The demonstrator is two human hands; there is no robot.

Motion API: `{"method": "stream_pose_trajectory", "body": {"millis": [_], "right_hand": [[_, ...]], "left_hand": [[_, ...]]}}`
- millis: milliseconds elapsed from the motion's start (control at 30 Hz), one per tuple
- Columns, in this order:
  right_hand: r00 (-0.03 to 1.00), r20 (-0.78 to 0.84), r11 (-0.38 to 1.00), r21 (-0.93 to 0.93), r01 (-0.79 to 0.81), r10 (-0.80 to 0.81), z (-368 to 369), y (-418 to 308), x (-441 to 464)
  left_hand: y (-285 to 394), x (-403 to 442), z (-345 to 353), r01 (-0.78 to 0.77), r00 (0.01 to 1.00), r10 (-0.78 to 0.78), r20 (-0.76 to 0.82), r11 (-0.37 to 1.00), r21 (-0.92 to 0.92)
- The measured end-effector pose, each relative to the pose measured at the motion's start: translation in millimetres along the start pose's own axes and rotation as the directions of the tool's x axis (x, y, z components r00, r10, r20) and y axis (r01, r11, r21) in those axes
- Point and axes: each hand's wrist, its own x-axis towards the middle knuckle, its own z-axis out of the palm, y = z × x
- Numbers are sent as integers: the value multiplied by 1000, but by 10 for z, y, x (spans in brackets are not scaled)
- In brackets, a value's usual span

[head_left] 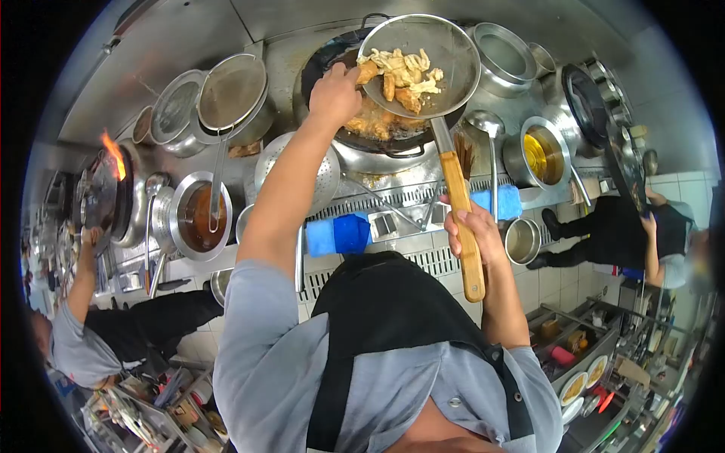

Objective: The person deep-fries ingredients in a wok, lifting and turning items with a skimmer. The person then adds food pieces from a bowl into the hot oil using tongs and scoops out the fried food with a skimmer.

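Note:
My right hand (479, 230) is wrapped round the wooden handle (462, 219) of a large mesh strainer (445, 45). Pale, ruffled fried pieces (404, 68) and a few browner ones lie in its mesh. At the strainer's left rim, my left hand (336, 94) has its fingers bent against a golden-brown fried piece (368, 72), seemingly pinching it; the thumb is partly hidden. Beneath the strainer is a dark wok (310, 72) of bubbling oil with more brown pieces (381, 124) frying in it.
Right of the wok are a ladle (487, 121) and a pot of yellow oil (538, 155). To the left stand a perforated skimmer (321, 177), a pot of reddish-brown liquid (200, 219) and stacked strainers (232, 90). A flame (113, 155) rises by a co-worker (83, 340); another person (642, 241) works at right.

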Motion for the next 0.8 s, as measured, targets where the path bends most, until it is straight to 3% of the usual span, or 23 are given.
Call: {"method": "stream_pose_trajectory", "body": {"millis": [200,300,400,500,700,800], "right_hand": [[1000,-24,996,92,5,-3,71,85,-80],[1000,-20,995,101,12,-10,48,134,-63],[1000,17,990,139,17,-20,-64,165,-51],[999,38,987,158,-8,2,-150,136,-65],[998,57,992,124,19,-26,-382,104,-204],[998,46,998,57,29,-32,-538,39,-215]], "left_hand": [[27,-36,-48,44,981,-63,184,993,108],[118,-154,-184,107,993,-109,54,994,23],[284,-221,-252,44,989,-56,-137,995,-90],[393,-305,-409,147,960,-189,-205,968,-203],[907,-1190,-691,218,905,-357,-232,857,-467],[1090,-1686,-606,303,905,-409,-116,813,-498]]}}
